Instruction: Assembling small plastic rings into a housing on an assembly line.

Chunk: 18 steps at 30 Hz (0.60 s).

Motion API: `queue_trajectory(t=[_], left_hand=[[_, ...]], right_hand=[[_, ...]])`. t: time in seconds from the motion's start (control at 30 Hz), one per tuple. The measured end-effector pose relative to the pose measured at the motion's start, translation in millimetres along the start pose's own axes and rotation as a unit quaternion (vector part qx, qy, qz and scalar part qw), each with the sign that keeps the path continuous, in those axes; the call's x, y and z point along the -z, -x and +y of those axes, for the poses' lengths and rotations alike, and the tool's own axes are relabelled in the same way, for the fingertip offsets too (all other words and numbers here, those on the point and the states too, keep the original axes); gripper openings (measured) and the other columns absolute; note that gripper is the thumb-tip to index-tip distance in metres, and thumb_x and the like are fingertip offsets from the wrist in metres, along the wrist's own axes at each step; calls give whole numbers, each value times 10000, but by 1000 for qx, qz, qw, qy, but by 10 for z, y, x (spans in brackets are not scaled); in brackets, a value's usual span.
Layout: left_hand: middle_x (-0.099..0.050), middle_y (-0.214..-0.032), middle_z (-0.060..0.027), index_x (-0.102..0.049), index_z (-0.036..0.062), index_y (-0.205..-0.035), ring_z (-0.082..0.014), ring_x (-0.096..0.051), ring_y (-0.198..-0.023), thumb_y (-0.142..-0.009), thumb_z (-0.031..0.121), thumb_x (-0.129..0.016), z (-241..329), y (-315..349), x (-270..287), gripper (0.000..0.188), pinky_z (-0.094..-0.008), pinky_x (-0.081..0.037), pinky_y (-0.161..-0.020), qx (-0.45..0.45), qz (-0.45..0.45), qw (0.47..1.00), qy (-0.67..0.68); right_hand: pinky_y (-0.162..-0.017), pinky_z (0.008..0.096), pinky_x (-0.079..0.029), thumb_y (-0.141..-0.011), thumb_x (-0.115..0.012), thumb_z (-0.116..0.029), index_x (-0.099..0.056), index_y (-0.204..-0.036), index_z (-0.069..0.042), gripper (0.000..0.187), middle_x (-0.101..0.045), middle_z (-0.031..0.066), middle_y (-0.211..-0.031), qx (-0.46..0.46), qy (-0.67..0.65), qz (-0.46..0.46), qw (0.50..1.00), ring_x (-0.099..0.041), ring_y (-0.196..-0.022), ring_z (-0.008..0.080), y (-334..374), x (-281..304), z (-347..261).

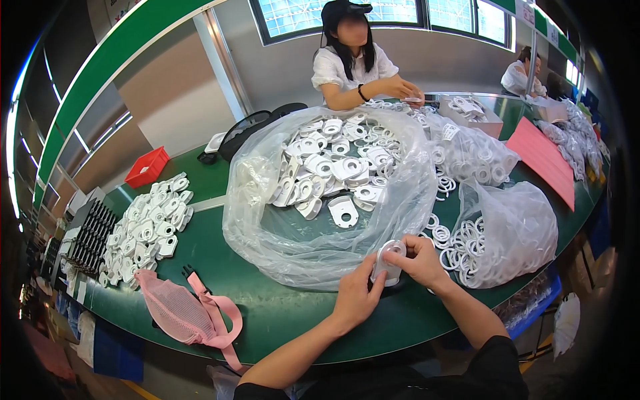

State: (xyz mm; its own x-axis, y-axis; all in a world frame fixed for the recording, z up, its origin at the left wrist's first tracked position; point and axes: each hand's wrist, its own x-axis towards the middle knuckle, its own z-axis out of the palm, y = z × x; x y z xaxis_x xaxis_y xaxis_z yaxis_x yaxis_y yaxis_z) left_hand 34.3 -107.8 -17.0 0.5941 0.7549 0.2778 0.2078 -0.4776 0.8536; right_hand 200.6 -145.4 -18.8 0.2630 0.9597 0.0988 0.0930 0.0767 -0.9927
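Close to the table's near edge, my left hand (355, 297) grips a white plastic part (389, 261) with a rounded end, between thumb and fingers. My right hand (424, 263) is closed on the same part from the right, its thumb pressed on a round, ring-like feature at the top. Whether that is a separate ring I cannot tell. Just beyond my hands lies a wide-open clear plastic bag (257, 250) with a heap of similar white parts (319, 165) inside. One part with a round hole (343, 212) lies nearest me in it. Loose white rings (441, 235) are scattered right of the bag.
A clear bag of white rings (517, 233) stands right, before a pink sheet (543, 160). Left are a pile of white parts (148, 223), black stacked trays (90, 237), a red bin (148, 167) and a pink mesh bag (177, 310). A co-worker (353, 60) sits opposite, hands over the table.
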Motion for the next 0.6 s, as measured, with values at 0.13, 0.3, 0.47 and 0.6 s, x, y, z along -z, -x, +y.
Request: queue_trajectory(t=[0.13, 0.3, 0.47, 0.6], left_hand=[[-612, -816, -207, -460, 41, -1198, -354, -614, -699, -863, 148, -540, -66, -1, -24, 360, -392, -462, -617, -1, 8, 1000, 8], [-618, -859, -212, -453, 31, -1199, -348, -621, -748, -877, 155, -525, -143, -20, -38, 352, -377, -467, -660, 27, 16, 996, 79], [-616, -814, -189, -468, 34, -1184, -308, -621, -700, -871, 158, -538, -128, -33, -28, 344, -365, -463, -634, 15, 26, 997, 77], [-591, -718, -158, -488, 45, -1163, -284, -590, -601, -854, 162, -563, -68, -17, -21, 339, -356, -444, -559, 26, 12, 999, 41]], right_hand=[[-568, 195, -411, -760, -715, -144, -600, -877, 15, 228, -602, 1, -711, 14, 14, -29, 999, -526, -631, 47, 17, -14, -66], [-596, 199, -429, -825, -625, -81, -545, -1151, 37, 356, -628, 27, -736, 13, -10, -46, 999, -555, -666, 54, -5, 49, -31], [-533, 184, -380, -876, -588, -129, -574, -1016, 23, 207, -609, 16, -685, 4, -37, -1, 999, -508, -609, 30, -10, -5, -20], [-495, 178, -354, -876, -609, -182, -559, -823, 3, 199, -584, 1, -647, 16, -30, 38, 999, -485, -569, 20, -19, -24, 42]])
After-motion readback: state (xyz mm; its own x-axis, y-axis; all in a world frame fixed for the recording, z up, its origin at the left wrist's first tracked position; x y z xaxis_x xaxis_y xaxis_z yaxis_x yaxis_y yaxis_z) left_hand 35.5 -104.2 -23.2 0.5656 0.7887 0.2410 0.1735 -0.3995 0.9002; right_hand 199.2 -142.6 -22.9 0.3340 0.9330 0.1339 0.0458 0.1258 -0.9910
